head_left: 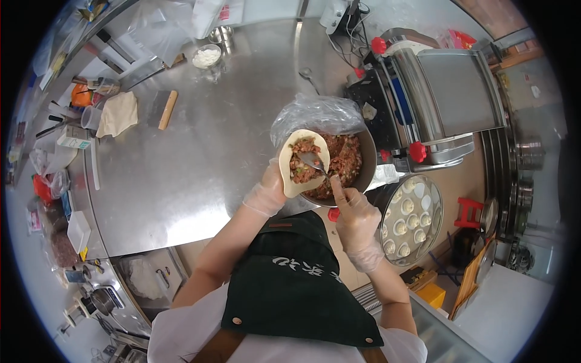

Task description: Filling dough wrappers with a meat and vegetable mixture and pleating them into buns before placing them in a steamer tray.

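My left hand (271,186), in a clear plastic glove, holds up a round flat dough wrapper (289,183) with a mound of meat filling (301,166) on it. In my gloved right hand (356,219) is a metal spoon (313,160), its bowl pressed on the filling. Behind and to the right of the wrapper stands a round metal bowl (367,158) of minced meat mixture (345,160). A crumpled clear plastic sheet (315,115) covers the bowl's far left part. The wrapper hides some of the bowl's left side.
At the right stands a dough-rolling machine (451,91) with red knobs. Below it, a round tray (417,239) carries several pleated buns. On the steel table (200,133) are a dough scraper (167,110), a cloth (118,114), another spoon (307,75) and a bowl of white stuff (207,57).
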A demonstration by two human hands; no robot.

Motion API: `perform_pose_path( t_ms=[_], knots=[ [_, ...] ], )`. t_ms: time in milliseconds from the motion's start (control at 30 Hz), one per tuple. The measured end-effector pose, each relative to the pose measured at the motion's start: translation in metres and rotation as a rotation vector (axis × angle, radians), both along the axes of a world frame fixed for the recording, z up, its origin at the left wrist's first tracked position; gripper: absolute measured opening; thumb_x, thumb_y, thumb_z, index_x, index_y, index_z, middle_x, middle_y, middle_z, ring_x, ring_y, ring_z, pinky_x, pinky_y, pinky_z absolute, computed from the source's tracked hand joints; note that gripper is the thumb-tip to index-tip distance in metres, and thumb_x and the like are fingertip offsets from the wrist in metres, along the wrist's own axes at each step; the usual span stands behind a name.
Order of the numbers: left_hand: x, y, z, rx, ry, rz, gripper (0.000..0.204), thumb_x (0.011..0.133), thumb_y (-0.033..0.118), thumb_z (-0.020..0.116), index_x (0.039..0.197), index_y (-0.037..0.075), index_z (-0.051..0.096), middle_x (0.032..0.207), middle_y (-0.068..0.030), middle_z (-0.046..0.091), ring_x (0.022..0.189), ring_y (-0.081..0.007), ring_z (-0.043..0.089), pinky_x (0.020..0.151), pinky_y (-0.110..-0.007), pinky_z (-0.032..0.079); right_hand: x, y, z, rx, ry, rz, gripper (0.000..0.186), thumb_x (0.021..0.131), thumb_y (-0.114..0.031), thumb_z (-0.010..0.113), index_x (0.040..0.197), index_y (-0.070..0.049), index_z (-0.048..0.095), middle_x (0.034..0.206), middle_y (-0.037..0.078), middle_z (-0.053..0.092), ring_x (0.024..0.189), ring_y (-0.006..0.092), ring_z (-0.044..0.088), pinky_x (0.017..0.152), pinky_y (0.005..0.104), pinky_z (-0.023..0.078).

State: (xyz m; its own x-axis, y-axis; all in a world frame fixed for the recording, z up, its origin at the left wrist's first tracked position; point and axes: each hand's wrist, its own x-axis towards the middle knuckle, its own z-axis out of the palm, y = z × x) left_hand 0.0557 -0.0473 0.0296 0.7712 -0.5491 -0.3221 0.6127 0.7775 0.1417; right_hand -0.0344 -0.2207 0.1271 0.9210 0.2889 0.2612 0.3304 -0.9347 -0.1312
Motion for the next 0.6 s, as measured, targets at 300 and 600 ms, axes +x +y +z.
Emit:
perform_pose_path(
  t_ms=[300,600],
  knots=[
    [-0.012,0.010,-0.012,-0.017,0.111,-0.028,0.041,0.103,0.031,0.042,0.131,0.005,0.056,0.127,-0.0140,0.063,0.113,-0.0297,0.064,0.096,-0.049,0.056,-0.016,-0.015,-0.025,0.053,0.038,-0.324,0.059,0.073,0.005,0.059,0.130,-0.010,0.064,0.081,0.005,0.062,0.061,0.0233,0.063,0.052,0.0349,0.051],
    [0.001,-0.016,-0.002,-0.136,-0.021,0.149,0.035,0.101,0.030,0.049,0.122,0.004,0.060,0.119,-0.0126,0.066,0.110,-0.0280,0.065,0.095,-0.048,0.056,-0.030,0.005,-0.012,0.242,-0.087,-0.305,0.063,0.070,0.016,0.057,0.129,-0.006,0.064,0.080,0.010,0.063,0.065,0.0240,0.065,0.057,0.0341,0.052]
  ],
)
